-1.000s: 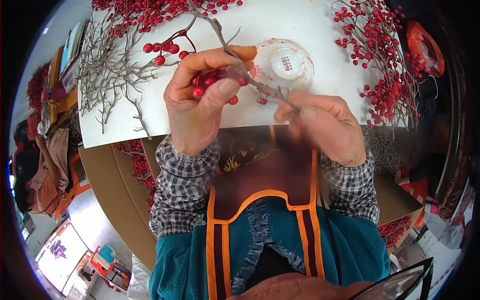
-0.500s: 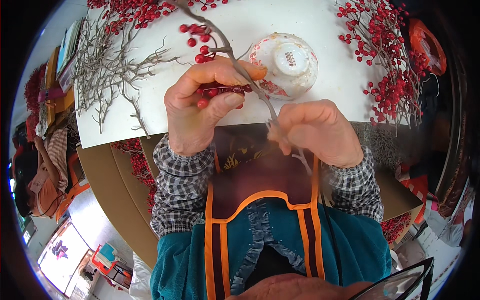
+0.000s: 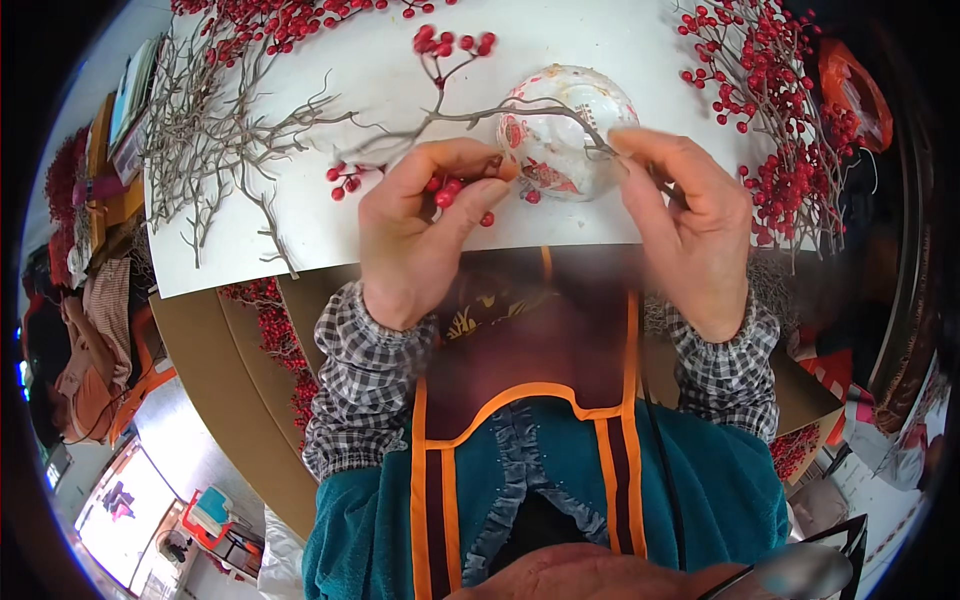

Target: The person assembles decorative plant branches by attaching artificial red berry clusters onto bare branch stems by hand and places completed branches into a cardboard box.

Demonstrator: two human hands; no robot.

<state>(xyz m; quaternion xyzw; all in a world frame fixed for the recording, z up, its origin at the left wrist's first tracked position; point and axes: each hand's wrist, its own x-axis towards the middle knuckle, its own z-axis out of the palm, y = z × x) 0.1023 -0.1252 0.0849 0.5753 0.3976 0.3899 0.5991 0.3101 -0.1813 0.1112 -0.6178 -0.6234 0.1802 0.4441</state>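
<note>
Above the white tabletop [image 3: 320, 225], in front of the upturned bowl [image 3: 587, 172], I hold a slender grey-brown branch [image 3: 478, 117] roughly level, its near end pinched between the thumb and forefinger of my right hand [image 3: 688, 215]. A forked stem rises from it, tipped with red berries [image 3: 437, 42]. My left hand [image 3: 412, 225] is just below the branch, thumb and fingers closed on a small sprig of red berries [image 3: 446, 194]; I cannot tell whether those fingers touch the branch as well. More berries show just left of that hand, but what they hang from is hidden.

Around this, bare grey branches [image 3: 213, 130] lie tangled on my left, berry-laden stems [image 3: 775, 205] spread along the right edge, and a berry heap [image 3: 290, 22] lies at the far side. Beyond the right edge is an orange-red plastic bag [image 3: 853, 92]. Nearest me is my dark maroon apron [image 3: 520, 365], trimmed in orange.
</note>
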